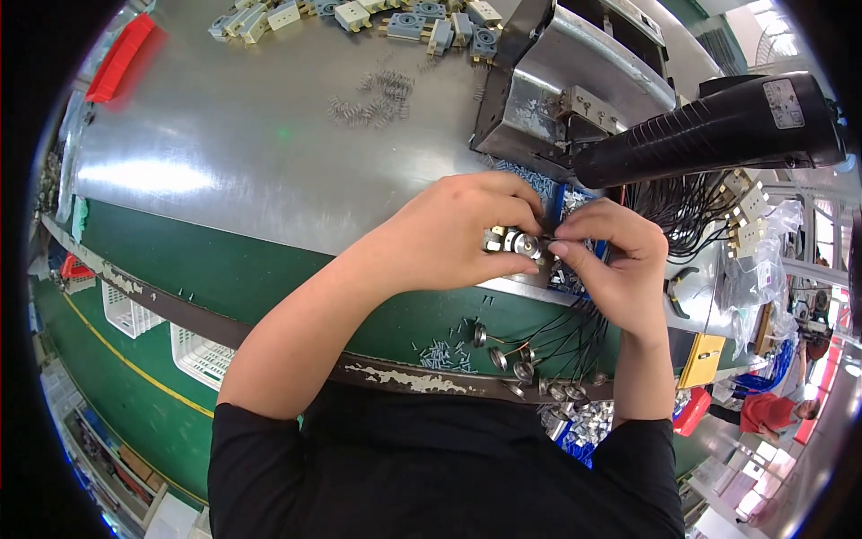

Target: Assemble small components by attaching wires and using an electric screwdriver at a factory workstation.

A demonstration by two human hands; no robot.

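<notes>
Left hand (467,232): gripping round silver metal part (524,245) | Right hand (621,256): pinching thin dark piece (549,238) beside it | Near edge of green-and-steel desk (395,319): wired silver metal discs (523,370)

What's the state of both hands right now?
Left hand: closed, holding a small part with a round metal face.
Right hand: closed in a pinch beside that part; what's pinched is too small to tell.

No wording or number can be read anywhere. A pale rectangular label (784,103) sits near the right-hand end of the black, ribbed, barrel-shaped power tool (691,135); its small dark marks are too fine to make out.
</notes>
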